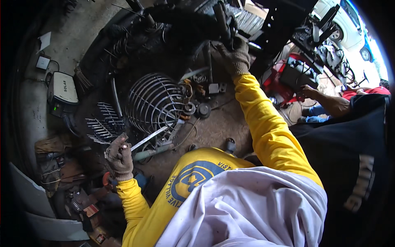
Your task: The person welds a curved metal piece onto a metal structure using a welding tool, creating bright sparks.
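Two gloved hands work over a dirty concrete floor (218, 127) covered with metal parts. The left hand (119, 156) is closed in a fist around one end of a flat metal strip (149, 138), which points up and right toward a round wire cage (154, 101) lying near the middle of the floor. The right hand (235, 57), on a stretched arm in a yellow sleeve (263, 119), grips a dark metal frame (222, 24) at the far edge of the floor, with the fingers wrapped around it. Beside the cage lie small round metal pieces (197, 109). A grey box device (62, 88) sits at the left edge. Another person's arm (329, 101) shows at the right.
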A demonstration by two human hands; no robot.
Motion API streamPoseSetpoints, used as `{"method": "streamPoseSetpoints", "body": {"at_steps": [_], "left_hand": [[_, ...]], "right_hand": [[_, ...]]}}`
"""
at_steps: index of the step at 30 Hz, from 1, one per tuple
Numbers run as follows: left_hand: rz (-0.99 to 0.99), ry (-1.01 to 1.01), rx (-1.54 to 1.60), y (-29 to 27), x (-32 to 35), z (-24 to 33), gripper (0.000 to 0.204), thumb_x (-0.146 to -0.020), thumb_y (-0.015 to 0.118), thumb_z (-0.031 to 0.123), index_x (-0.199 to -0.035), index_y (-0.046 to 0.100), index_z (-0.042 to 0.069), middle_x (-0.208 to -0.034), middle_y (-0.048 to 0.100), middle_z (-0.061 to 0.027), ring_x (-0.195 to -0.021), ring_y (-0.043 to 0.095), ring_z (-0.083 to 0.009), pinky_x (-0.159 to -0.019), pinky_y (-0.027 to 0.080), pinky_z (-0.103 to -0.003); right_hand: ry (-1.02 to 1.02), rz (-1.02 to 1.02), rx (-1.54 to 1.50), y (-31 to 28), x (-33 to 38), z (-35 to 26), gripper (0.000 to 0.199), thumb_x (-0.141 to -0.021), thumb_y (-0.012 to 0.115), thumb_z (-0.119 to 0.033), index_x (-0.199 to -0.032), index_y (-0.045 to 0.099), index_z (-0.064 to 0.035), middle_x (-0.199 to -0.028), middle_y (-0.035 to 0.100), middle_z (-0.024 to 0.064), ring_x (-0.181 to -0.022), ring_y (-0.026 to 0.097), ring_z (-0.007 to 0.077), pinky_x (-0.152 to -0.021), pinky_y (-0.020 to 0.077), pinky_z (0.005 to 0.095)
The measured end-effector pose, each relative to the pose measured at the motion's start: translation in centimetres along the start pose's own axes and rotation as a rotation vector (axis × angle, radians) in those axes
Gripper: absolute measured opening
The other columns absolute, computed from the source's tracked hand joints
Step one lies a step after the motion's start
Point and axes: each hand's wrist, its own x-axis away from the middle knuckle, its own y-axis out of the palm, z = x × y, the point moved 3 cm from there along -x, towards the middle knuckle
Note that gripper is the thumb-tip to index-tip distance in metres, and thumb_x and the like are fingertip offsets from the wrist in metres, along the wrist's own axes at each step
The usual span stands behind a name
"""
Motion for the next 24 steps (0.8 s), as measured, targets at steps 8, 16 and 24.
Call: {"method": "streamPoseSetpoints", "body": {"at_steps": [8,16,24], "left_hand": [[0.044,0.127,-0.033,0.2,-0.1,0.0,0.021,-0.091,0.063,0.015,-0.106,0.072,0.003,-0.103,0.075,-0.0142,-0.082,0.073,-0.0238,-0.073,0.057,-0.034],[0.028,0.147,0.012,-0.1,-0.3,0.2,0.023,-0.088,0.065,0.011,-0.108,0.072,0.002,-0.104,0.075,-0.0153,-0.09,0.073,-0.0311,-0.083,0.057,-0.038],[0.022,0.202,0.081,-0.2,-1.0,0.8,0.026,-0.084,0.066,0.007,-0.109,0.072,0.002,-0.101,0.075,-0.0161,-0.09,0.073,-0.0323,-0.082,0.058,-0.039]], "right_hand": [[0.286,-0.194,0.113,1.4,-0.4,0.5,0.053,-0.084,0.077,-0.039,-0.124,0.061,-0.0094,-0.113,0.071,0.0219,-0.109,0.067,0.0423,-0.091,0.0532,0.0476],[0.128,-0.222,0.259,1.5,-1.1,0.3,0.038,-0.088,0.072,-0.041,-0.106,0.066,-0.0088,-0.096,0.073,0.0213,-0.094,0.069,0.0438,-0.078,0.0549,0.0529],[-0.092,-0.129,0.247,-1.4,-1.2,-3.9,0.039,-0.088,0.071,-0.043,-0.105,0.065,-0.008,-0.092,0.071,0.0216,-0.09,0.069,0.0441,-0.076,0.0532,0.0542]]}}
